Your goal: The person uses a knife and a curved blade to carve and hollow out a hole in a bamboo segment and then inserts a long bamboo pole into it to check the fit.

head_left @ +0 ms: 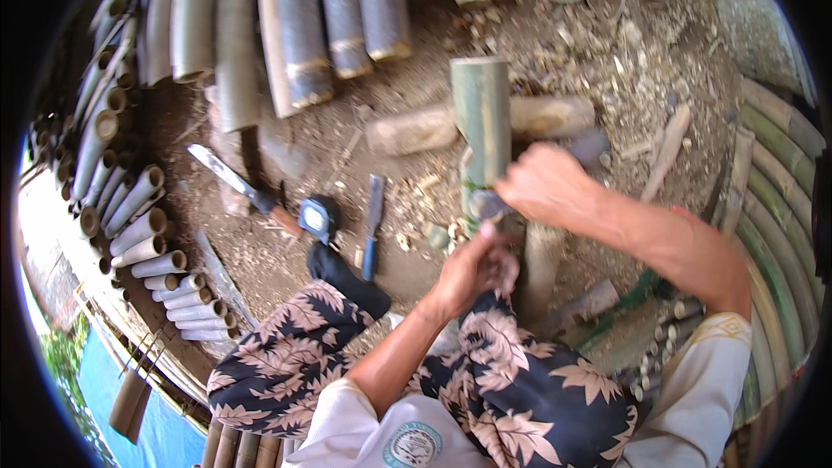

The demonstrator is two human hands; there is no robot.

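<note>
A thick green-grey bamboo piece (482, 104) stretches away in front of me, its far part lying across a short log (412, 130). My right hand (542, 184) is closed in a fist against the right side of the bamboo's near part. A dark rounded thing (488, 204) shows beside its knuckles; I cannot make out its kind. Nearer to me, my left hand (477, 273) is just below the bamboo's near end, its fingers curled and slightly blurred. What lies inside either grip is hidden.
Left on the dirt floor lie a long knife (221, 169), a tape measure (319, 217) and a blue-handled chisel (373, 230). Bamboo poles (290, 26) lie at the far side, with stacked bamboo tubes (143, 247) at left and green bamboo (776, 234) at right. Wood chips (607, 61) litter the ground.
</note>
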